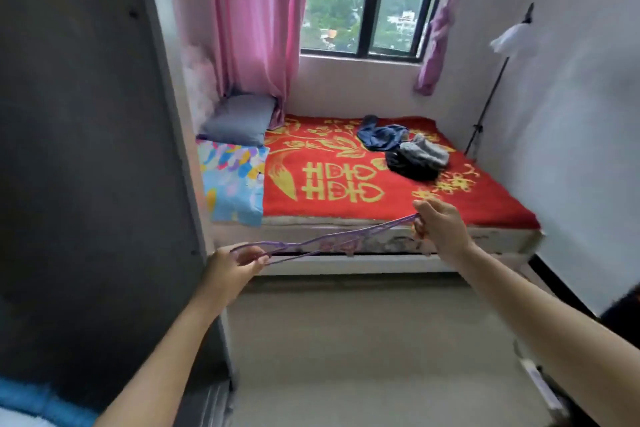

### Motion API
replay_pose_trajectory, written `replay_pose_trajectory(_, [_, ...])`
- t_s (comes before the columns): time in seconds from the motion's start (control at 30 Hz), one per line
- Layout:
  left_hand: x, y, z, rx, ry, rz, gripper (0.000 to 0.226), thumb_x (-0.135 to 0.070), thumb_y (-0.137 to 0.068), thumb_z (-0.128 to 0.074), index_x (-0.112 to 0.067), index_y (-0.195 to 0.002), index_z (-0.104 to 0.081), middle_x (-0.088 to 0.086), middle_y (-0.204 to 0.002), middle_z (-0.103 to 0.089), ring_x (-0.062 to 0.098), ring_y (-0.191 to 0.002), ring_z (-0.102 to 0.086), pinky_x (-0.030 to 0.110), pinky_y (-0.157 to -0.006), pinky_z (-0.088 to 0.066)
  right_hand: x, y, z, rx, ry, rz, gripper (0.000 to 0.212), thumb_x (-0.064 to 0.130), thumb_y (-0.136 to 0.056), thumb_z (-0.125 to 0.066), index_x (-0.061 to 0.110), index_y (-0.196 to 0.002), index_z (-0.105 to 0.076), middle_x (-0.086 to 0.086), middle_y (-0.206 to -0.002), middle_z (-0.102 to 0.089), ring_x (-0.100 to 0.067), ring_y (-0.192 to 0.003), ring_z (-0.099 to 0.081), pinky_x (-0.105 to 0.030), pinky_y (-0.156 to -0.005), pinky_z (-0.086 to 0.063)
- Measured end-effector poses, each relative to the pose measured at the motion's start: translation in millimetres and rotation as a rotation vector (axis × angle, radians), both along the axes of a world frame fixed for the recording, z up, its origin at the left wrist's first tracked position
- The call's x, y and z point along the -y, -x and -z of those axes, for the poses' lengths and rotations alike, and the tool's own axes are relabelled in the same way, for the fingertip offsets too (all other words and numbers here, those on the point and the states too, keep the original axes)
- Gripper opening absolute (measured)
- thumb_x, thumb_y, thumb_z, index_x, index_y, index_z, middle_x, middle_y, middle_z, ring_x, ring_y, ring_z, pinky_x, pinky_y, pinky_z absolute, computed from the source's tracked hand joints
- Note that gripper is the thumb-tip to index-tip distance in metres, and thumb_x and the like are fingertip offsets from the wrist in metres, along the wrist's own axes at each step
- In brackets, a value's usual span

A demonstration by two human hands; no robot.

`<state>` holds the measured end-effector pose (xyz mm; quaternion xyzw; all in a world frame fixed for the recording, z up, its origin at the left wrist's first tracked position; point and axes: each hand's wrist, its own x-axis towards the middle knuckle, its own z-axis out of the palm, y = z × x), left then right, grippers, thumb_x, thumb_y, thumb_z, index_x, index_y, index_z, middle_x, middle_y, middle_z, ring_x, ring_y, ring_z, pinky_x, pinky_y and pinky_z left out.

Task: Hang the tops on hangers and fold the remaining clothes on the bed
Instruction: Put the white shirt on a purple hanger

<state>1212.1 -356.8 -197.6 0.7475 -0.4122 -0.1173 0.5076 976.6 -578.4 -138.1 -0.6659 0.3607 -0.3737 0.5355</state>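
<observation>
A thin purple hanger point(325, 239) stretches across in front of the bed, held at both ends. My left hand point(232, 267) grips its left end and my right hand point(440, 225) grips its right end. On the bed's red and gold blanket point(332, 184) lies a small heap of clothes at the far right: a blue garment point(381, 135), a grey one point(422, 149) and a black one point(405, 166). Both hands are at the near bed edge, well short of the heap.
A dark wardrobe panel point(86, 149) fills the left side. A grey pillow point(239, 120) and a colourful folded cloth point(232, 180) lie at the bed's left end. Pink curtains point(256, 28) flank the window. A black stand point(491, 97) leans by the right wall. Bare floor point(363, 340) lies below.
</observation>
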Motion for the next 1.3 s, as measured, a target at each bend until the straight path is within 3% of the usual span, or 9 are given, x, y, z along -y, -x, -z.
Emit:
replay_pose_trajectory(0.13, [47.0,69.4,-7.5,-0.132,0.092,0.182,0.030,0.011,-0.078,-0.066,-0.017,-0.067,-0.066,-0.018,-0.053,-0.064,-0.009,-0.055,-0.058,0.004,-0.060,-0.043,13.7,102.8,24.6,-0.060,-0.118,0.237,0.035,0.014,-0.096,-0.048,0.015,-0.062,-0.038,0.005,-0.042,-0.036,-0.007,-0.035,-0.037,-0.019,-0.039,-0.035])
replay_pose_trajectory(0.3, [103.5,158.6,-9.2,-0.093,0.177,0.359,0.031,0.012,-0.075,-0.067,-0.019,-0.079,-0.068,-0.030,-0.061,-0.063,-0.014,-0.061,-0.056,0.001,-0.062,-0.039,14.1,216.5,49.7,-0.628,0.135,0.301,0.037,0.018,-0.097,-0.048,0.011,-0.061,-0.051,-0.006,-0.061,-0.050,-0.017,-0.063,-0.050,-0.018,-0.053,-0.031])
replay_pose_trajectory(0.4, [144.5,224.6,-7.0,-0.095,0.176,0.520,0.041,0.014,-0.074,-0.067,-0.027,-0.071,-0.066,-0.028,-0.065,-0.065,-0.012,-0.062,-0.057,0.002,-0.062,-0.038,-4.5,270.4,37.5,-0.659,0.233,0.291,0.050,0.046,-0.092,-0.037,0.003,-0.085,-0.062,-0.007,-0.073,-0.059,-0.022,-0.078,-0.055,-0.029,-0.068,-0.035])
replay_pose_trajectory(0.53, [188.5,332.7,4.5,-0.122,0.213,0.791,0.063,0.014,-0.074,-0.067,-0.049,-0.067,-0.071,-0.014,-0.073,-0.066,-0.002,-0.062,-0.056,0.007,-0.060,-0.038,-33.5,336.5,9.1,-0.649,0.285,0.162,0.078,0.086,-0.070,-0.023,0.030,-0.113,-0.055,0.001,-0.079,-0.062,-0.013,-0.076,-0.061,-0.027,-0.072,-0.049])
replay_pose_trajectory(0.73, [226.8,468.5,4.1,0.045,0.361,1.034,0.013,-0.032,-0.074,-0.066,-0.031,-0.083,-0.075,-0.027,-0.080,-0.064,-0.001,-0.083,-0.053,0.010,-0.077,-0.039,-75.5,436.8,-3.0,-0.525,0.245,0.443,0.022,0.027,-0.094,-0.052,0.015,-0.088,-0.069,0.007,-0.046,-0.036,-0.006,-0.046,-0.036,-0.015,-0.049,-0.027])
replay_pose_trajectory(0.87, [240.2,556.2,9.6,0.131,0.494,0.877,0.038,-0.034,-0.079,-0.053,-0.009,-0.103,-0.071,0.009,-0.105,-0.063,0.020,-0.104,-0.043,0.037,-0.089,-0.039,-112.8,512.6,-5.1,-0.365,0.119,0.967,0.024,0.019,-0.095,-0.050,0.023,-0.075,-0.063,0.002,-0.045,-0.047,-0.003,-0.045,-0.042,-0.013,-0.047,-0.032])
replay_pose_trajectory(1.1, [243.4,671.2,42.8,0.360,-0.205,1.078,0.074,-0.050,-0.088,-0.055,-0.016,-0.145,-0.024,0.011,-0.143,-0.035,0.029,-0.131,-0.032,0.038,-0.100,-0.034,-177.9,568.2,12.0,0.027,-0.064,1.460,0.021,0.016,-0.098,-0.044,0.008,-0.083,-0.057,0.004,-0.039,-0.039,-0.002,-0.033,-0.030,-0.012,-0.032,-0.021])
replay_pose_trajectory(1.2, [254.8,694.0,62.0,0.477,-0.346,1.062,0.065,-0.050,-0.089,-0.051,-0.015,-0.140,-0.028,0.011,-0.129,-0.045,0.028,-0.119,-0.043,0.036,-0.083,-0.041,-190.1,571.1,23.4,0.074,-0.119,1.509,0.020,0.015,-0.098,-0.045,0.010,-0.079,-0.051,0.003,-0.038,-0.040,-0.002,-0.031,-0.027,-0.014,-0.030,-0.021])
replay_pose_trajectory(1.3, [270.2,695.8,72.6,0.400,-0.323,1.035,0.011,-0.020,-0.091,-0.043,-0.011,-0.089,-0.050,0.006,-0.089,-0.056,0.022,-0.079,-0.053,0.034,-0.061,-0.040,-187.2,571.8,23.8,0.085,-0.108,1.554,0.022,0.014,-0.098,-0.045,0.010,-0.076,-0.048,0.004,-0.038,-0.041,-0.002,-0.032,-0.031,-0.014,-0.031,-0.025])
